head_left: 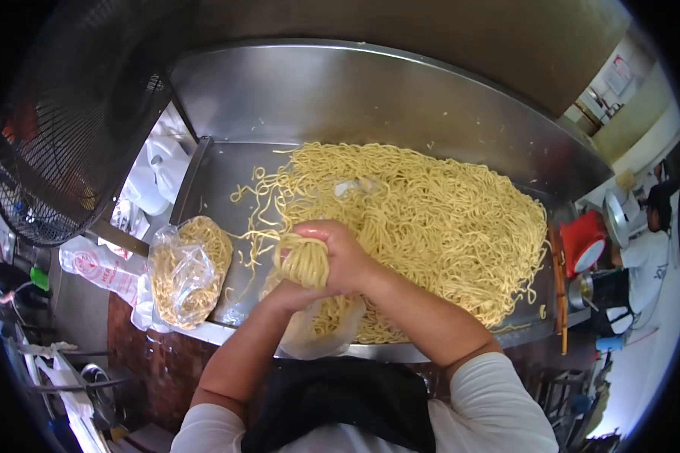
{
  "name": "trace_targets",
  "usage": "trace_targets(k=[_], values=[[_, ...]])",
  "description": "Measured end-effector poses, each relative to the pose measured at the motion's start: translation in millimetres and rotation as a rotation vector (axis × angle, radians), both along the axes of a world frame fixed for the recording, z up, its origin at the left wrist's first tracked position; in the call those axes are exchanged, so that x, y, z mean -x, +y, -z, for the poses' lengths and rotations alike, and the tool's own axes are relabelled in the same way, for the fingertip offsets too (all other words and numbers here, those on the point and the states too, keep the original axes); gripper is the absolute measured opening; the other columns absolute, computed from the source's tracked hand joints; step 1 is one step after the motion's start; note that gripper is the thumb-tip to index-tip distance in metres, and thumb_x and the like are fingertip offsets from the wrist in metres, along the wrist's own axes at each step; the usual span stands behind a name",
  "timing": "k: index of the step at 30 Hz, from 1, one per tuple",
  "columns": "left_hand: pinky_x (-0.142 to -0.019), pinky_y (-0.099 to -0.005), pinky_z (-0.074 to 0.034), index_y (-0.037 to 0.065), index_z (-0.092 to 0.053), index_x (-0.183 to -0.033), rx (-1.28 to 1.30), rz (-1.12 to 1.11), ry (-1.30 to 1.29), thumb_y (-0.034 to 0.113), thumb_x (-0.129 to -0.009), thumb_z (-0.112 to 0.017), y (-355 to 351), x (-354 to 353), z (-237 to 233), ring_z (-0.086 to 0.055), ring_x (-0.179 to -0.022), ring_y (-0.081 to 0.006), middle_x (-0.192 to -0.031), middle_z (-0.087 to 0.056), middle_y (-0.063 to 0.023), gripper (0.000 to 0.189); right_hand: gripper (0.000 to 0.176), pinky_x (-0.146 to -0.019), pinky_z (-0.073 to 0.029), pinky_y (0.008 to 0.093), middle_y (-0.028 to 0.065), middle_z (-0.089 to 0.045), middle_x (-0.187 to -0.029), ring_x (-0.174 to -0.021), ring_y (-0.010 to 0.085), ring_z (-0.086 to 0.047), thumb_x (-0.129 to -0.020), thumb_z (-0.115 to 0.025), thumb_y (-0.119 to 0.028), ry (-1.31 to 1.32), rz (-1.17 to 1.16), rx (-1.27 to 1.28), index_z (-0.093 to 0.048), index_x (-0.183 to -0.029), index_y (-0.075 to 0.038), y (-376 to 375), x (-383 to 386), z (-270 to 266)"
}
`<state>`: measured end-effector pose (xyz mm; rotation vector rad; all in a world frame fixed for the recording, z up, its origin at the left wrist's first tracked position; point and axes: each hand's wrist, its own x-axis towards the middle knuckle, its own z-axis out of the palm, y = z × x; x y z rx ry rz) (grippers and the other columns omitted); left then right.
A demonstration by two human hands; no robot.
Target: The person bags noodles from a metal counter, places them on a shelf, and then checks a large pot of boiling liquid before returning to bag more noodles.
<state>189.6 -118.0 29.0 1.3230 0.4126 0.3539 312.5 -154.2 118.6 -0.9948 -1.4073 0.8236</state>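
Note:
Both hands meet over the near left part of a large heap of yellow noodles (446, 234). A folded bundle of noodles (304, 261) is held between them. My right hand (340, 255) curls around the bundle's far and right sides. From below and nearer to me, my left hand (293, 295) supports it, its fingers mostly hidden. Under my forearms, at the tray's near edge, a clear plastic bag (319, 341) lies with some noodles in it. To the left sits a filled clear bag of noodles (192, 273).
The heap lies in a metal tray (238, 177) with a tall back wall. A black fan (53, 166) stands at left, near white plastic jugs (159, 177) and a printed plastic bag (102, 260). Wooden sticks (560, 291) and a red container (582, 243) are at right.

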Motion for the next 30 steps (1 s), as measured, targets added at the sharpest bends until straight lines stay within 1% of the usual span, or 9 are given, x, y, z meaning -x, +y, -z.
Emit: trace_targets(k=[3, 5, 7, 9, 11, 20, 25, 28, 30], values=[[-0.091, -0.0314, -0.048, 0.004, -0.056, -0.124, -0.372, -0.094, 0.259, 0.020, -0.075, -0.079, -8, -15, -30, -0.059, -0.107, -0.0185, -0.120, -0.061, -0.0089, 0.057, 0.021, -0.075, -0.049, 0.0343, 0.0118, -0.064, -0.089, -0.083, 0.0231, -0.062, -0.074, -0.071, -0.015, -0.241, -0.015, -0.040, -0.064, -0.090, -0.004, 9, -46, 21], [-0.091, -0.0319, -0.048, 0.003, -0.058, -0.121, -0.279, -0.083, 0.244, 0.020, -0.076, -0.078, 6, -5, -36, -0.060, -0.105, -0.0184, -0.114, -0.064, -0.0094, 0.053, 0.031, -0.083, -0.049, 0.0353, 0.0122, -0.066, -0.095, -0.091, 0.0254, -0.063, -0.072, -0.074, -0.018, -0.229, -0.056, 0.482, -0.065, -0.100, -0.007, 5, -77, 38], [-0.086, -0.0361, -0.050, 0.008, -0.064, -0.113, -0.289, -0.034, 0.282, 0.024, -0.076, -0.074, 16, 18, -42, -0.065, -0.096, -0.0246, -0.100, -0.069, -0.0115, 0.042, 0.040, -0.091, -0.048, 0.0379, 0.0130, -0.065, -0.098, -0.101, 0.0264, -0.061, -0.072, -0.077, -0.021, -0.686, -0.203, 0.701, -0.064, -0.108, -0.010, -17, -106, 56], [-0.085, -0.0385, -0.050, 0.010, -0.064, -0.112, -0.468, 0.055, 0.464, 0.029, -0.076, -0.072, 14, 36, -51, -0.065, -0.096, -0.0287, -0.099, -0.069, -0.0134, 0.042, 0.034, -0.090, -0.047, 0.0398, 0.0135, -0.067, -0.094, -0.095, 0.0316, -0.061, -0.071, -0.076, -0.021, -1.209, -0.119, 0.575, -0.067, -0.104, -0.014, -34, -123, 64], [-0.079, -0.0436, -0.050, 0.015, -0.066, -0.108, -0.684, 0.193, 0.689, 0.044, -0.075, -0.067, 9, 51, -47, -0.062, -0.093, -0.0385, -0.098, -0.067, -0.0181, 0.043, 0.021, -0.086, -0.047, 0.0399, 0.0129, -0.067, -0.086, -0.086, 0.0342, -0.059, -0.073, -0.073, -0.015, -1.258, 0.142, 0.537, -0.070, -0.094, -0.016, -39, -152, 66], [-0.080, -0.0436, -0.051, 0.007, -0.068, -0.100, -0.852, 0.501, 1.265, 0.045, -0.076, -0.064, 10, 83, -34, -0.065, -0.094, -0.0350, -0.098, -0.068, -0.0188, 0.046, 0.031, -0.091, -0.042, 0.0423, 0.0157, -0.069, -0.083, -0.085, 0.0326, -0.064, -0.068, -0.069, -0.008, -1.462, 0.878, 0.363, -0.069, -0.099, -0.010, -43, -307, 23], [-0.083, -0.0412, -0.052, 0.007, -0.068, -0.101, -0.870, 0.578, 1.340, 0.045, -0.074, -0.069, 3, 76, -60, -0.065, -0.097, -0.0316, -0.102, -0.068, -0.0171, 0.047, 0.066, -0.099, -0.041, 0.0409, 0.0153, -0.063, -0.117, -0.112, 0.0331, -0.056, -0.056, -0.084, -0.021, -1.476, 0.316, 0.869, -0.062, -0.117, -0.009, -31, -258, -7], [-0.085, -0.0402, -0.050, 0.005, -0.066, -0.105, -0.885, 0.396, 1.124, 0.043, -0.077, -0.069, 8, 89, -66, -0.065, -0.098, -0.0313, -0.098, -0.068, -0.0167, 0.048, 0.067, -0.103, -0.040, 0.0414, 0.0159, -0.057, -0.126, -0.118, 0.0331, -0.052, -0.061, -0.083, -0.014, -1.132, 0.125, 0.339, -0.058, -0.123, -0.007, -29, -154, 26], [-0.084, -0.0346, -0.050, 0.002, -0.063, -0.112, -0.794, 0.034, 0.598, 0.038, -0.085, -0.066, 14, 100, -63, -0.066, -0.097, -0.0247, -0.099, -0.069, -0.0153, 0.045, 0.069, -0.101, -0.039, 0.0439, 0.0151, -0.057, -0.123, -0.119, 0.0333, -0.050, -0.060, -0.081, -0.014, -1.057, -0.176, 0.284, -0.055, -0.124, -0.009, -30, -80, 63]])
